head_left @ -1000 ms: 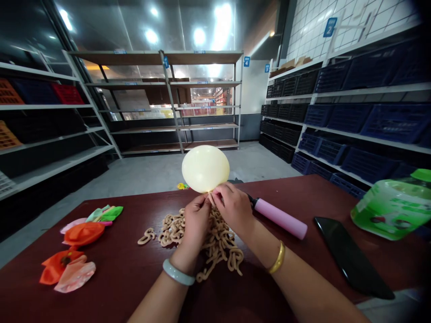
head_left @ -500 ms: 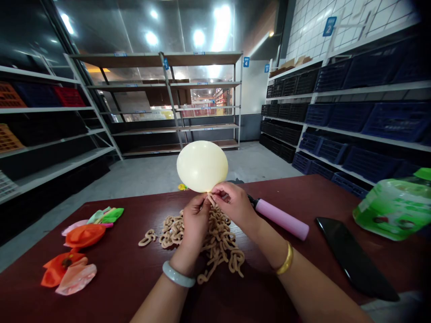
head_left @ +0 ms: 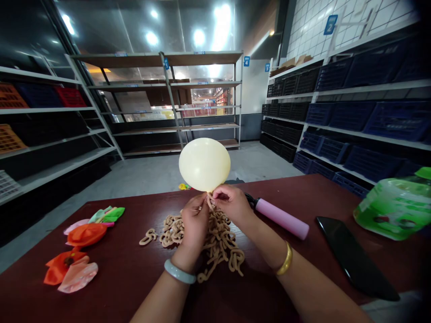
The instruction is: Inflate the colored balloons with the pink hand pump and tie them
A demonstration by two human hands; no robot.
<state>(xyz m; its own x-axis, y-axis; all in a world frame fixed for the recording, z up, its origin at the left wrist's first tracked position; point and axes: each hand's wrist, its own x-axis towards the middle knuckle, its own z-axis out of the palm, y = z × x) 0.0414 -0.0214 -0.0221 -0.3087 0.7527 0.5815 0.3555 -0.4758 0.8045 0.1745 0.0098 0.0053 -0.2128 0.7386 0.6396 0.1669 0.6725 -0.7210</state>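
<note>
A pale yellow inflated balloon (head_left: 204, 163) stands upright above the far edge of the table, its neck pointing down. My left hand (head_left: 195, 220) is closed, thumb and finger pinching at that neck. My right hand (head_left: 233, 202) is closed too, its fingertips pinched on a beige cord-like band (head_left: 210, 202) at the neck. The fingers partly hide the neck and how the band lies around it. Under both hands is a heap of similar beige bands (head_left: 218, 244), and a small loose clump (head_left: 148, 237) lies left of it.
Limp orange balloons (head_left: 86, 234) and a green one (head_left: 114, 214) lie on the dark red table (head_left: 124, 278) at left. To the right are a pink hand pump (head_left: 282, 218), a flat black slab (head_left: 357, 258) and a green pouch (head_left: 392, 208). Shelves (head_left: 202, 58) stand beyond.
The balloon has shifted slightly up and to the right. My fingers have moved a little at its neck, both hands staying pinched there.
</note>
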